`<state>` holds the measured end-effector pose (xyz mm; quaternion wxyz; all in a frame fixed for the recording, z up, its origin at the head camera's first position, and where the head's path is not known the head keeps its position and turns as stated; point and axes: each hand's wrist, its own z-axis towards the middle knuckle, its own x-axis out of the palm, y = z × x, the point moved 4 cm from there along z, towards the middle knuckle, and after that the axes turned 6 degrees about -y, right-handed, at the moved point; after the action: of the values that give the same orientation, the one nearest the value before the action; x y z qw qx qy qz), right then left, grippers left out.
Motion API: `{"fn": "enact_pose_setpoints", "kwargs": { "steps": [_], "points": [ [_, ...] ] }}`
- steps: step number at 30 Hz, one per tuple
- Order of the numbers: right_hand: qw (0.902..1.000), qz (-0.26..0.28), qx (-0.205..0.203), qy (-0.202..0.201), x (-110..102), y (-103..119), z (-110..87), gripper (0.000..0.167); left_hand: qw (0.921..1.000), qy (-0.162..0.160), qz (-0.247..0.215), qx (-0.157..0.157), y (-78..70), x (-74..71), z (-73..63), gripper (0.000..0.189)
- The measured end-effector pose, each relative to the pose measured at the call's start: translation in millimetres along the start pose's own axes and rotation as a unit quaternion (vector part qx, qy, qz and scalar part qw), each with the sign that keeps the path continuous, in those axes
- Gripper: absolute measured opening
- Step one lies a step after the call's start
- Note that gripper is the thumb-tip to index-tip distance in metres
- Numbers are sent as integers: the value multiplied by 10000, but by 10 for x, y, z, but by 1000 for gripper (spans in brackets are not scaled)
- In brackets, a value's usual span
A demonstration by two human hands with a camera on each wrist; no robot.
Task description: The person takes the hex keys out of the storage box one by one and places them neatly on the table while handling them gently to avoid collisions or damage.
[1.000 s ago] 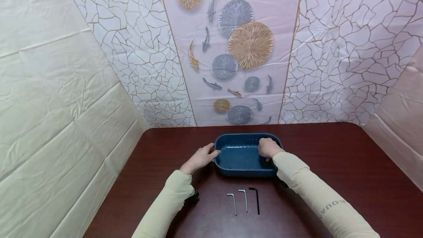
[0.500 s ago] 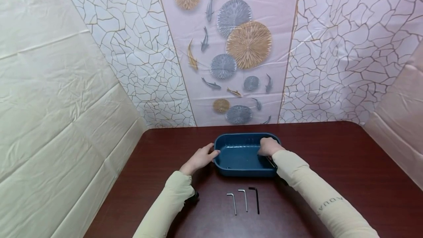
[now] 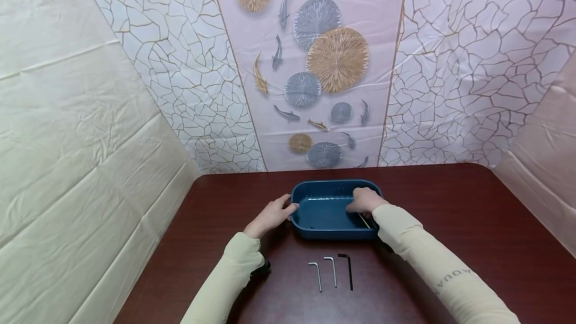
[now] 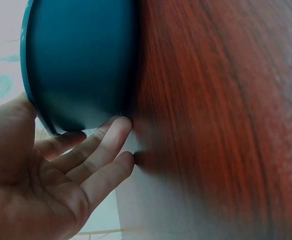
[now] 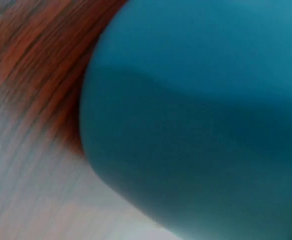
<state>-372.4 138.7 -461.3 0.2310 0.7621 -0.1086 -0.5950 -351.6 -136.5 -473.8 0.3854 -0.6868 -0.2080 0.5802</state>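
Observation:
A blue rectangular basin (image 3: 324, 234) with rounded corners stands on the table. My left hand (image 3: 272, 216) grips its left end, thumb over the rim and fingers spread along the outer wall; the left wrist view shows this hand (image 4: 61, 170) against the basin's wall (image 4: 83, 60). My right hand (image 3: 365, 200) reaches down inside the basin's right end, its fingertips hidden. Just below that hand a thin yellowish rod (image 3: 364, 221) lies slanted; whether the fingers hold it I cannot tell. The right wrist view is filled by the basin's outer wall (image 5: 196, 150), without the hand.
In front of the basin lie three L-shaped hex keys in a row: a silver one (image 3: 318, 276), another silver one (image 3: 333, 271) and a black one (image 3: 349, 271). The dark red table (image 3: 216, 199) meets a patterned cloth wall (image 3: 324, 114) behind.
My right hand has shifted slightly left inside the basin, and the thin yellowish rod below it now shows more clearly. The left hand keeps its place on the rim.

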Motion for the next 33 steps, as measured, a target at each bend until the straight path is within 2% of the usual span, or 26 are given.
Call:
{"fn": "enact_pose_setpoints", "kwargs": {
  "steps": [6, 9, 12, 13, 19, 28, 33],
  "points": [
    [9991, 394, -165, 2, -47, 65, -42, 43, 10000, 2, -33, -52, -5, 16, 12, 45],
    [9979, 582, -259, -113, -76, 102, -64, 29, 10000, 14, -60, -77, -4, 21, 13, 46],
    [9960, 664, -433, -423, -125, 140, -78, 9, 9999, 22, -87, -80, -2, 20, 15, 46],
    [9948, 707, -491, -541, -147, 155, -86, 7, 9999, 19, -86, -75, 2, 18, 20, 46],
    [9866, 981, -761, -1062, -347, 256, -139, 16, 10000, -22, -49, -23, 16, 13, 44, 46],
    [9747, 1444, -936, -1427, -743, 478, -332, 16, 10000, -43, -10, -27, 19, 20, 41, 44],
    [9705, 1583, -1048, -1486, -846, 504, -461, 18, 10000, -35, -14, -4, 23, 27, 35, 44]
  ]
}}
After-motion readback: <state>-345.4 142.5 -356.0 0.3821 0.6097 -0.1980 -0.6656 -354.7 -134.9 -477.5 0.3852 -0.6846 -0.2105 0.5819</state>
